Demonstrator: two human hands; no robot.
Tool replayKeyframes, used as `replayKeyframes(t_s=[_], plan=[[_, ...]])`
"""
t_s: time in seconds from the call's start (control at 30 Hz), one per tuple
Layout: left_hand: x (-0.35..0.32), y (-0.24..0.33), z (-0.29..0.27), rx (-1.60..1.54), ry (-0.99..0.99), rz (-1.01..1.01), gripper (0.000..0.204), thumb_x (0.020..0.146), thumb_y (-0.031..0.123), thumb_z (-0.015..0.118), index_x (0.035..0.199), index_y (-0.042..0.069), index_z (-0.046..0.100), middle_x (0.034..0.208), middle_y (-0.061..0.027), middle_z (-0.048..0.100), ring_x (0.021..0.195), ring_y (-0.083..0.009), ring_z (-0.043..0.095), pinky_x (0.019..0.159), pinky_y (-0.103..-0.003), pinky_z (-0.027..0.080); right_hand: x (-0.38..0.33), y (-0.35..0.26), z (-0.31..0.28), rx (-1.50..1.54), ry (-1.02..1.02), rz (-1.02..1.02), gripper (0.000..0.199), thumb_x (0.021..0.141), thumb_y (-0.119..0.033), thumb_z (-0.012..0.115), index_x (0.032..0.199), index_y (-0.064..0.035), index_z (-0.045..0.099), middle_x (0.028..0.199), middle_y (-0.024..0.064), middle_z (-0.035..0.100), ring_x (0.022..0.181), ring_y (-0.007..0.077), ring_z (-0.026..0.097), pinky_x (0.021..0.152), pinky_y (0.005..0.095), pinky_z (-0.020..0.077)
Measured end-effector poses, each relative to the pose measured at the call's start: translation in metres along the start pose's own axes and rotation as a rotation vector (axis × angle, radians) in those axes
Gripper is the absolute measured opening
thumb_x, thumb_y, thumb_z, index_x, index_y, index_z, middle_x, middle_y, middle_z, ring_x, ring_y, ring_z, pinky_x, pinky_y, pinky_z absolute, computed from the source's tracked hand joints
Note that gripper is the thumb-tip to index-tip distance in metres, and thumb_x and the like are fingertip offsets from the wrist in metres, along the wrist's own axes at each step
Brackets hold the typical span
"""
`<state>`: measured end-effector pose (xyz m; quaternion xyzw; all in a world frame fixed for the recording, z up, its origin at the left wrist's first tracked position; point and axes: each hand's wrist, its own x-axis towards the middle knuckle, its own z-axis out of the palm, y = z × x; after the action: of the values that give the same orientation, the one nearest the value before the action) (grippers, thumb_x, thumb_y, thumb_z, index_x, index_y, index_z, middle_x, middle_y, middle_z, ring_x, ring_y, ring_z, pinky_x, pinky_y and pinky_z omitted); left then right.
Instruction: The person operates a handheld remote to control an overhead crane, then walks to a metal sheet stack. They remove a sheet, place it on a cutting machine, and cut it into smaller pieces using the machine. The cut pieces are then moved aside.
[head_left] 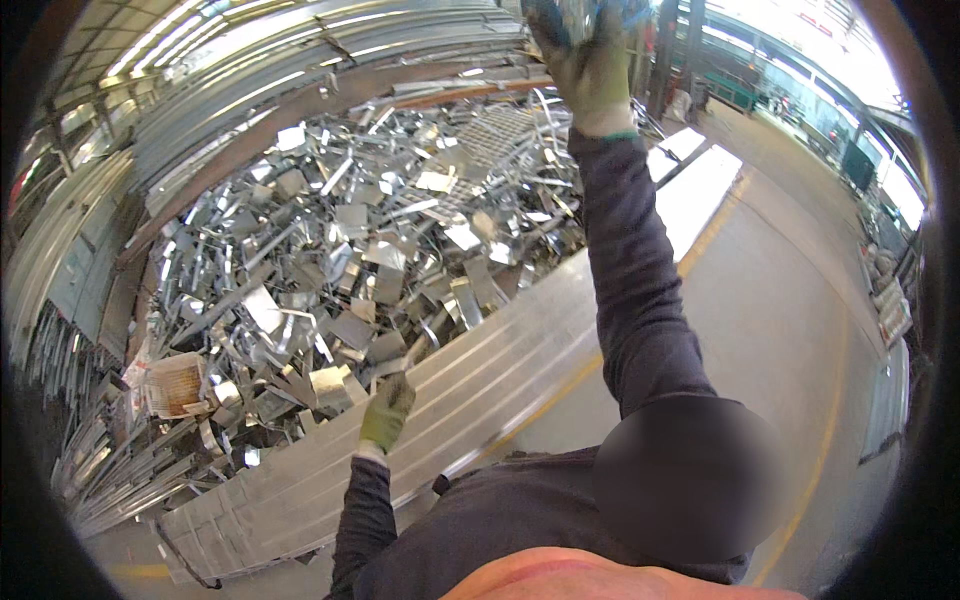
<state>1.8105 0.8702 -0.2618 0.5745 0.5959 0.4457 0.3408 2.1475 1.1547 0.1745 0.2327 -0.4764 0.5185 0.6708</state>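
My left hand (pixel 386 415), in a yellow-green work glove with dark fingertips, is closed at the near edge of a large heap of metal scrap (pixel 370 250). A thin metal strip (pixel 393 369) lies right at its fingers; whether they grip it is hard to see. Beneath that hand runs a stack of long ribbed metal profiles (pixel 480 380). Raised high at the top edge, my gloved right hand (pixel 592 80) has its thumb and fingers around a shiny, partly bluish thing (pixel 578 14), cut off by the frame.
Long metal profiles (pixel 230 110) are stacked behind the heap, with more lengths (pixel 85 250) at the left. A dented carton-like box (pixel 175 385) sits among the scrap. To the right stretches a grey floor (pixel 770 320) with yellow lines; sacks (pixel 888 300) stand at the far right.
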Motion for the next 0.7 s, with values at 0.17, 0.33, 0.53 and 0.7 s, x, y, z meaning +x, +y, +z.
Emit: replayKeyframes(t_s=[0.17,0.33,0.53,0.7], plan=[[-0.07,-0.087,0.016,0.06,0.246,-0.364,0.044,0.1,0.029,0.07,0.133,0.0,0.064,0.127,-0.0173,0.071,0.117,-0.0236,0.067,0.102,-0.035,0.052,0.15,0.024,-0.033,0.104,0.097,-0.013,0.045,0.109,-0.047,0.051,0.13,-0.0083,0.061,0.115,0.0148,0.071,0.102,0.0326,0.07,0.093,0.0472,0.0588],[-0.191,-0.205,0.038,-0.04,0.288,-0.825,0.037,0.097,0.032,0.071,0.117,0.001,0.071,0.097,-0.0099,0.074,0.084,-0.0247,0.069,0.075,-0.04,0.055,0.216,0.061,-0.069,0.119,-0.11,-0.022,0.049,0.108,-0.048,0.051,0.13,-0.0041,0.057,0.114,0.016,0.07,0.099,0.0327,0.07,0.087,0.0474,0.0589],[-0.189,-0.239,0.086,-0.024,0.214,-1.105,0.034,0.098,0.032,0.066,0.112,0.001,0.072,0.094,-0.01,0.072,0.083,-0.0284,0.067,0.075,-0.045,0.053,0.264,0.105,-0.104,0.148,0.117,-0.026,0.047,0.106,-0.045,0.057,0.131,-0.0049,0.055,0.122,0.0174,0.065,0.101,0.0353,0.069,0.086,0.0482,0.0607],[-0.092,-0.173,0.104,-0.04,0.288,-0.969,0.036,0.1,0.033,0.061,0.111,0.001,0.072,0.098,-0.0127,0.072,0.088,-0.031,0.067,0.08,-0.046,0.052,0.31,0.129,-0.139,0.245,0.161,-0.04,0.046,0.106,-0.045,0.058,0.133,-0.008,0.057,0.125,0.0128,0.064,0.1,0.0334,0.068,0.088,0.052,0.0593]])
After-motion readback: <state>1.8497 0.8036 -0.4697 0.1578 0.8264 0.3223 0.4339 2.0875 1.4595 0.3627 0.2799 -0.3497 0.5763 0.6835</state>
